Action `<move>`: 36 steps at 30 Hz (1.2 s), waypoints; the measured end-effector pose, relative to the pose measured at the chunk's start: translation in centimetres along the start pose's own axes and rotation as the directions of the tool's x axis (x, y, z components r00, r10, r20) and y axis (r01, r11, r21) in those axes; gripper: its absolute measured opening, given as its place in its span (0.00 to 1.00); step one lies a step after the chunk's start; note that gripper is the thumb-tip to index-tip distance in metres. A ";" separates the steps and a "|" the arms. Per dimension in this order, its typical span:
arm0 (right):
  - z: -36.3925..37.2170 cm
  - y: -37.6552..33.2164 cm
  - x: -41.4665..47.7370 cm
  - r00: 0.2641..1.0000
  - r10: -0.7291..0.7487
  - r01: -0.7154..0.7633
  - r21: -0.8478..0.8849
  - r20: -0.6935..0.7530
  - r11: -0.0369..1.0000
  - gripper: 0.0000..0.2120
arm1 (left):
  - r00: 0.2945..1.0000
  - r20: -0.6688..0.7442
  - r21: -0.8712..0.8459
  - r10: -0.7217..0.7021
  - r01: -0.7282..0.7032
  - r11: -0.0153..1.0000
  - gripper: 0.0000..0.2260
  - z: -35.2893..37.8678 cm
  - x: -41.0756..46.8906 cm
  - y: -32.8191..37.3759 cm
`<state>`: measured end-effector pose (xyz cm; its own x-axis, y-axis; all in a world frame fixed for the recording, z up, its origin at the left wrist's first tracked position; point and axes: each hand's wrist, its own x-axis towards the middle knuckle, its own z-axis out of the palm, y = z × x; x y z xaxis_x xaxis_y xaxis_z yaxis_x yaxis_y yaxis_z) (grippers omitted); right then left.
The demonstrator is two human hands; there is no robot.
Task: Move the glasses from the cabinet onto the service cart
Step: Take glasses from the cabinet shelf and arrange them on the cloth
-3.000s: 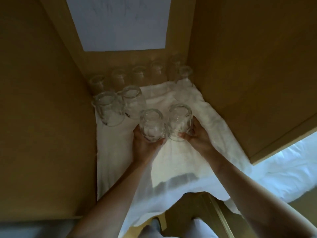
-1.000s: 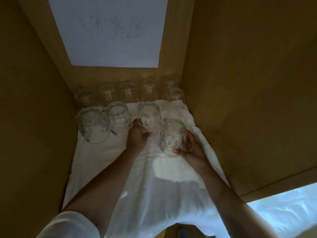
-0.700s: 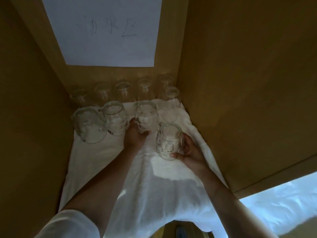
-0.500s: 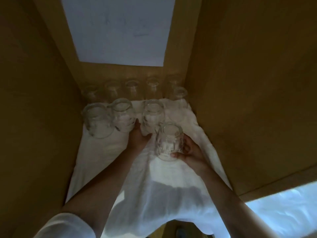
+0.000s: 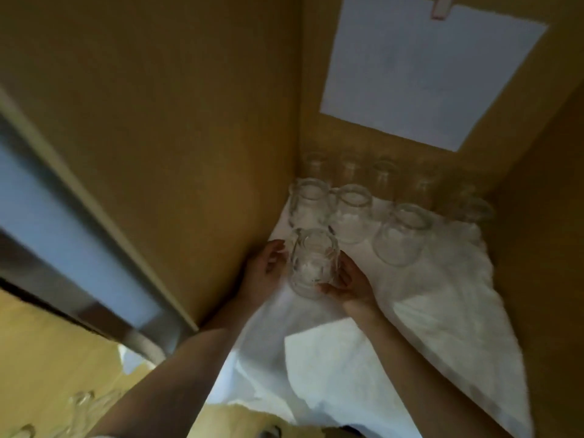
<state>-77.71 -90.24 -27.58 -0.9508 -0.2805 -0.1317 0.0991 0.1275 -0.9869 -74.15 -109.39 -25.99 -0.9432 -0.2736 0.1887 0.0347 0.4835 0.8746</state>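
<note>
Head view: we see a clear, faceted drinking glass (image 5: 313, 263) inside the wooden cabinet (image 5: 177, 128), on or just above the white cloth liner (image 5: 442, 305); which one we cannot tell. Our right hand (image 5: 347, 281) wraps its right side, fingers curled round the wall and thumb under the near edge, so it grips the glass. Our left hand (image 5: 264, 270) sits just beside the glass on its left, fingers spread loosely, fingertips at or near the rim; contact unclear. The glass lies between both hands, close to the cabinet's left wall. Behind it three more clear glasses (image 5: 352, 213) stand in a row on the cloth, a fainter row behind them at the back wall. White paper sheet (image 5: 423, 64) is pinned above. Blurred glasses (image 5: 80, 403) sit at bottom left on a yellowish surface.
</note>
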 end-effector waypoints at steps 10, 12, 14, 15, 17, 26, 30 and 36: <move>3.2 -1.3 1.6 1.000 -0.012 0.012 -0.042 0.018 0.999 0.42 | 0.984 0.174 0.195 -0.025 -0.010 0.981 0.40 0.6 -1.6 -1.0; 3.0 -1.6 2.1 0.997 -0.063 0.067 -0.083 0.046 0.994 0.42 | 0.991 0.134 0.183 -0.017 -0.008 0.983 0.43 1.2 -1.1 -1.4; 2.9 -2.2 2.6 0.992 -0.100 0.107 -0.102 0.073 0.989 0.37 | 0.995 0.091 0.198 -0.035 0.016 0.980 0.43 1.6 -0.5 -1.4; 2.9 -2.6 2.8 0.990 -0.106 0.114 -0.094 0.091 0.989 0.36 | 0.996 0.076 0.216 -0.055 0.038 0.976 0.43 1.7 -0.3 -1.2; 2.8 -2.9 3.4 0.985 -0.126 0.140 -0.118 0.114 0.983 0.35 | 0.997 0.042 0.247 -0.068 0.056 0.967 0.43 2.1 0.2 -1.0; 1.6 -3.6 5.7 0.970 -0.205 0.239 -0.372 0.131 0.897 0.39 | 0.990 -0.109 0.279 -0.084 0.112 0.954 0.41 3.2 0.5 -1.2; 1.6 -2.5 5.5 0.994 -0.092 0.104 -0.266 0.056 0.958 0.35 | 0.991 -0.106 0.291 -0.080 0.108 0.951 0.40 3.0 0.7 -1.3; 2.2 -0.6 3.7 0.993 -0.118 0.100 -0.351 -0.029 0.931 0.31 | 0.988 -0.098 0.352 -0.116 0.143 0.925 0.41 3.1 0.8 -1.3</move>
<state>-80.65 -93.45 -27.71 -0.9640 -0.2657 -0.0120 -0.1059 0.4248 -0.8991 -75.98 -107.64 -28.33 -0.9041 -0.4076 0.1285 -0.2193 0.7005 0.6792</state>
